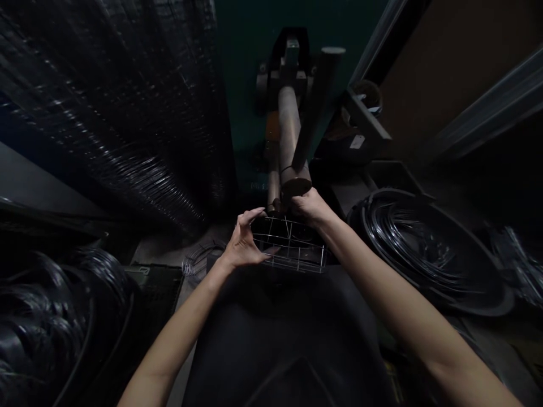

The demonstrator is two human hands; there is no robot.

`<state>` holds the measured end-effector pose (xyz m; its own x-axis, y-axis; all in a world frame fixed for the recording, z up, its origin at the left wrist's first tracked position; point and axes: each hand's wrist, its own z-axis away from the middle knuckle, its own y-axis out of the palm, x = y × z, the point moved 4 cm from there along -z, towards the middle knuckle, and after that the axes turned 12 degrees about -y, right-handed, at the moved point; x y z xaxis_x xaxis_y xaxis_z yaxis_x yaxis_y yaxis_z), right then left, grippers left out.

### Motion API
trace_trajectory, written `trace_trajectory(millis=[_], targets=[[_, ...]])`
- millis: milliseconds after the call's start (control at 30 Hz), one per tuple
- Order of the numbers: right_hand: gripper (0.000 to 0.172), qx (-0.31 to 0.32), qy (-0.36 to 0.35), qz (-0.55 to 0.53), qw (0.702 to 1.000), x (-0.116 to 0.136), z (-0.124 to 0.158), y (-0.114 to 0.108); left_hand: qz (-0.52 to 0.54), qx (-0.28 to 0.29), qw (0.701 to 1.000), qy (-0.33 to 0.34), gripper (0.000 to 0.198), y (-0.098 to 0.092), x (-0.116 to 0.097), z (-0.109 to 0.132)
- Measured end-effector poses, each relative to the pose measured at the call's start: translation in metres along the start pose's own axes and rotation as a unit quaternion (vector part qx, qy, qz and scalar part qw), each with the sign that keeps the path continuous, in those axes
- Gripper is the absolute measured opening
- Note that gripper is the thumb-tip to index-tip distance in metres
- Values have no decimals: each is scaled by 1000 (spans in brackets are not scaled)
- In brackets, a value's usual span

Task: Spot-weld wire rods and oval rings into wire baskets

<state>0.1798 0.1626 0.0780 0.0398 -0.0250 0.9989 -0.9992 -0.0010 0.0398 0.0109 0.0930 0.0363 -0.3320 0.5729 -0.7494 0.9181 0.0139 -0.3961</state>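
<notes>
Item one: a rectangular wire cage (289,246) of thin bright rod, open-sided, held in front of the body at mid-frame, its far edge against the rounded end of a brown metal pipe (289,135). We record the left hand (242,244) on the cage's left side, fingers spread and curled over the wire, thumb reaching across towards the middle. The right hand (311,206) sits at the far edge beside the pipe end; we cannot tell whether its fingers are closed on the wire, since they are hidden. We judge holding at two separated points a sound way to steady light wire without bending it. Also listed: a black mesh roll (114,118) at far left, coiled black tubing (424,249) at right, more coils (51,322) at near left, and a small wire ring (197,263) just left of the cage.
</notes>
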Motion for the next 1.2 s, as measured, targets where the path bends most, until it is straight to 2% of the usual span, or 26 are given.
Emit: trace_trajectory(millis=[133, 300, 533, 667, 733, 933, 1033, 1133, 1200], targets=[[41, -7, -19, 19, 1000, -2, -7, -3, 0, -2, 1000, 5, 102, 0, 3, -7], [37, -5, -30, 47, 998, -3, -13, -5, 3, 4, 1000, -23, 104, 1, 6, -11], [31, -2, 3, -4, 1000, -7, -12, 0, 56, 16, 998, -14, 98, -1, 0, -16], [21, -32, 8, 19, 999, -2, -11, -4, 30, 17, 999, -11, 103, -3, -1, -19], [22, -48, 11, 28, 998, -1, -10, -12, 13, 21, 1000, -13, 106, -4, 0, -18], [28, 19, 21, -16, 999, 4, -8, -24, 0, 3, 1000, -7, 107, -13, 2, -10], [29, 31, 14, -49, 998, 5, -8, -20, 1, 2, 1000, 4, 107, -17, 3, -11], [31, 88, 55, -55, 993, 0, -3, -11, -3, 6, 1000, 1, 108, -22, 5, -12], [30, 103, 70, -58, 991, -3, 0, -7, -1, 10, 1000, -3, 108, -24, 7, -12]])
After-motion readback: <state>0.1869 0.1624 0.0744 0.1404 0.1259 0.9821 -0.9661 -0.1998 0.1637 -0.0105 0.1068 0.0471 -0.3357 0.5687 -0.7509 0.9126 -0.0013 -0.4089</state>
